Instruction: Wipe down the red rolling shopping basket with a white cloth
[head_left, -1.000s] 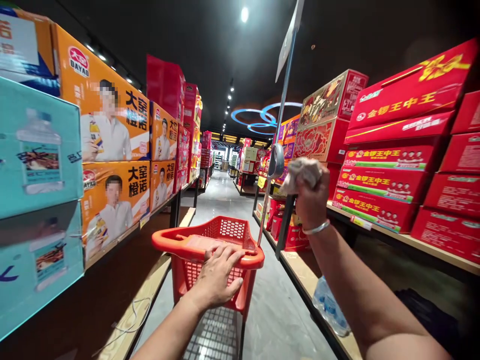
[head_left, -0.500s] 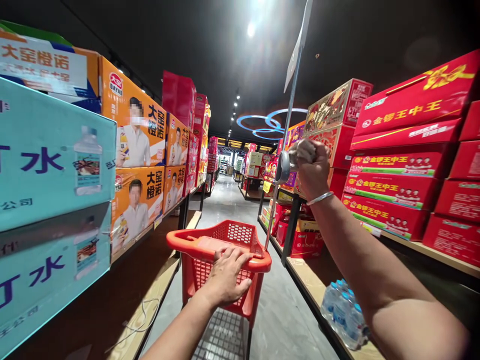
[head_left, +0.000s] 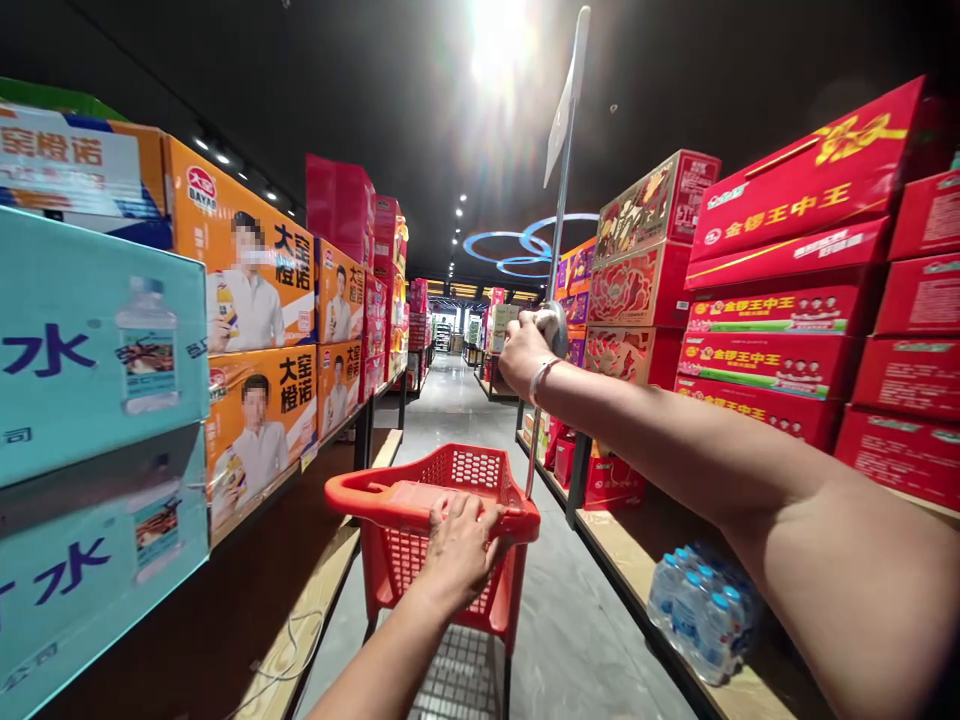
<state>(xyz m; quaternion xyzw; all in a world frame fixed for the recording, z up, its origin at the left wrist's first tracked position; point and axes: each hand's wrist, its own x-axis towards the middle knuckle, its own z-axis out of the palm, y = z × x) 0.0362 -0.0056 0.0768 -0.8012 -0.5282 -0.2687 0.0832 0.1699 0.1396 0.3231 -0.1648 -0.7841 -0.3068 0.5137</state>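
My left hand [head_left: 461, 550] lies over the handle of the red plastic shopping cart [head_left: 386, 515], fingers curled on its bar. A pale greyish cloth [head_left: 553, 322] is bunched in my closed right hand [head_left: 525, 350], raised at arm's length. The cloth is against the round grey disc [head_left: 559, 335] on a thin metal pole [head_left: 562, 215]. That pole rises from the cart's right side and carries a flat white sign panel [head_left: 561, 120] near its top. My right hand and wrist partly cover the disc and pole.
Orange drink cartons [head_left: 262, 290] and light-blue water cartons [head_left: 90, 350] line the left shelf. Red gift boxes [head_left: 795, 230] are stacked on the right. Shrink-wrapped water bottles [head_left: 701, 610] sit on the low right shelf. A grey floor [head_left: 450, 400] runs down the aisle.
My right hand has moved left and slightly down with the cloth, from the disc's right side to across its front. My left hand stays on the cart handle. The view has shifted slightly.
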